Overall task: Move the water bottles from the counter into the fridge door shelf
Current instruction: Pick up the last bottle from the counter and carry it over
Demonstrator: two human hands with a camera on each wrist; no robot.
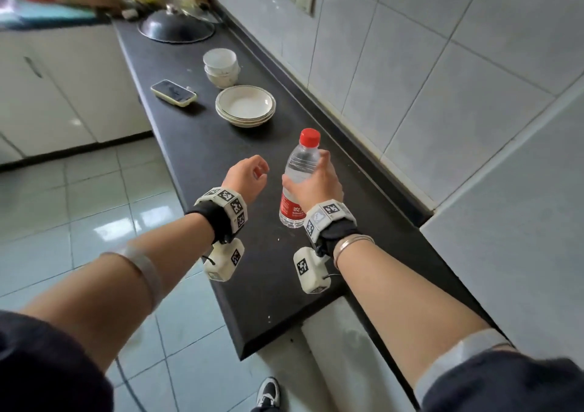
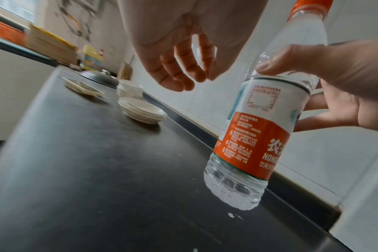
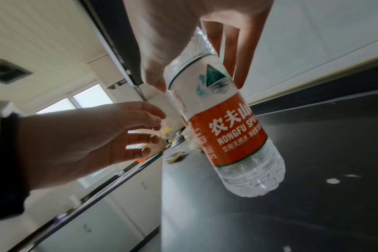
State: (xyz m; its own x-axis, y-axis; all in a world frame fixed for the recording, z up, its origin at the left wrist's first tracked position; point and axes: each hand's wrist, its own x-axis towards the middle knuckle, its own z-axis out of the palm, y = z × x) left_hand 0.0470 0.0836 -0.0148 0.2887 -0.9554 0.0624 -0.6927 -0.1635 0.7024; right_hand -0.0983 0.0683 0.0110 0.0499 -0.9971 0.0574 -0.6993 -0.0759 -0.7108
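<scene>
Starting nearest the body, we note both forearms reaching out over the near end of the dark counter (image 1: 196,146). Our right hand (image 1: 319,184) grips the water bottle (image 1: 298,178): thumb on one side of the clear upper body just above the label, fingers curled round the far side, as the right wrist view confirms. The red cap (image 1: 309,136) stands free above the grip.

The bottle is off the counter. Both wrist views show its base hanging clear of the surface, the long axis close to upright and tilted slightly. Most of its length, label included, hangs below the hand.

Our left hand (image 1: 246,174) holds nothing. Its fingers hang loosely curled, just beside the bottle on its left and not touching it. We judge the right hand the only one engaged, with the left free for a door or a second bottle.

Further along the counter lie a stack of shallow plates (image 1: 245,105), a phone (image 1: 173,93), stacked bowls (image 1: 221,67) and, farthest off, a dark pot lid (image 1: 175,27). We see no other bottle on the counter.

A large white panel (image 1: 521,222) rises at the right, beside the counter's end. It may be the fridge, but we cannot confirm that; no door shelf is in view. We judge the carry just begun, with the bottle needing to stay upright.
</scene>
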